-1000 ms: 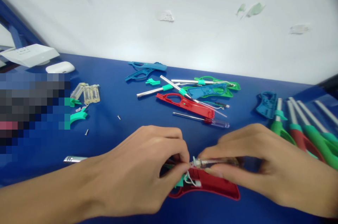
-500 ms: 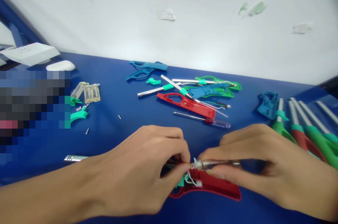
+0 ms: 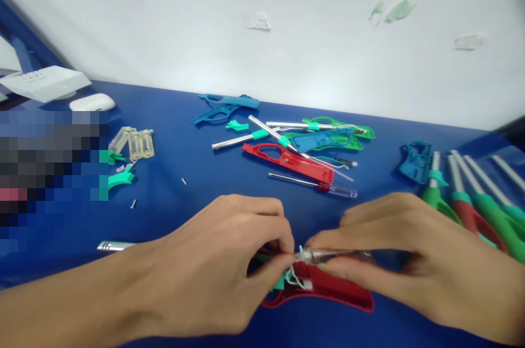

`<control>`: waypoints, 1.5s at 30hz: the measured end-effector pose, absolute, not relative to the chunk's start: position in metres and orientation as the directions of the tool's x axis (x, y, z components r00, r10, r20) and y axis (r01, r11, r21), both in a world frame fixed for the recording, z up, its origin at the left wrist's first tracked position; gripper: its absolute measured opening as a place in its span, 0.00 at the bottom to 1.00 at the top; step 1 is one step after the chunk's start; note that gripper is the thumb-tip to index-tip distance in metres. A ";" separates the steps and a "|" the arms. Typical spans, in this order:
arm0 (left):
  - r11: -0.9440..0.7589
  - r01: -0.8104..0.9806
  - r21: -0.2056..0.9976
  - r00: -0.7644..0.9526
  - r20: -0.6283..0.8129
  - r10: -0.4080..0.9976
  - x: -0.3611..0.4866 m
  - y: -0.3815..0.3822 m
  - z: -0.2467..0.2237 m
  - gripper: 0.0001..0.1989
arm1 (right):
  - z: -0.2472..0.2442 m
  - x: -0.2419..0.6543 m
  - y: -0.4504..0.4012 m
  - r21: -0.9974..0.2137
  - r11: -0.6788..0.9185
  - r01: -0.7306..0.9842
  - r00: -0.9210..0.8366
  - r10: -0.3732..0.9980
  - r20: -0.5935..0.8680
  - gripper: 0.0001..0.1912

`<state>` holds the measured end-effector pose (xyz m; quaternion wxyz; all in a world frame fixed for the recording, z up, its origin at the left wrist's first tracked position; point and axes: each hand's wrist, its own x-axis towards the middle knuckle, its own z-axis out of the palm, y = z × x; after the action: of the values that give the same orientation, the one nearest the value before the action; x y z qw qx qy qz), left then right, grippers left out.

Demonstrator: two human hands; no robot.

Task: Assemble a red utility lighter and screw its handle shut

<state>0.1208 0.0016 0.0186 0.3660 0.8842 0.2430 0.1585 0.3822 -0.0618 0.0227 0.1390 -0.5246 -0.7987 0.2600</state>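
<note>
My left hand [image 3: 229,266] is closed, thumb and fingers pinched at the left end of a clear plastic piece; exactly what they grip is too small to tell. My right hand [image 3: 394,255] pinches this clear piece [image 3: 314,255] between thumb and fingers. Just below them lies a red handle shell [image 3: 348,289], with white wire [image 3: 296,280] and a green part [image 3: 280,282] in it. A metal tube [image 3: 115,247] sticks out to the left from behind my left forearm.
Red, green and blue shells [image 3: 287,162], metal tubes and a screwdriver [image 3: 311,182] lie beyond my hands. Clear cases [image 3: 141,143], green parts and small screws [image 3: 133,204] are at left. Several assembled lighters [image 3: 471,211] lie at right. A white wall [image 3: 205,36] stands behind.
The view has shifted very slightly, so the things on the table appear a little further left. Both hands keep nearly the same pose and grip.
</note>
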 end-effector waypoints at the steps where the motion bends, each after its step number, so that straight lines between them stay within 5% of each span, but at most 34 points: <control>1: -0.616 0.310 0.724 0.834 0.104 0.542 0.121 0.001 0.019 0.09 | 0.023 0.383 -0.063 -0.556 0.319 0.767 -0.411 0.910 -0.045 0.13; 16: -0.633 0.373 0.678 0.818 0.081 0.569 0.120 -0.002 0.022 0.07 | 0.030 0.378 -0.054 -0.648 0.351 0.676 -0.464 0.886 -0.004 0.12; 21: -0.648 0.354 0.675 0.834 0.084 0.545 0.120 0.000 0.022 0.08 | 0.035 0.375 -0.055 -0.645 0.257 0.720 -0.419 0.901 -0.109 0.12; 45: -0.661 0.320 0.679 0.867 0.072 0.494 0.119 0.001 0.020 0.11 | 0.030 0.380 -0.057 -0.643 0.302 0.704 -0.456 0.886 -0.083 0.17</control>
<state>0.1189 0.0006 0.0201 0.3447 0.9025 0.2255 0.1259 0.3802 -0.0568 0.0299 0.1451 -0.5010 -0.7937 0.3132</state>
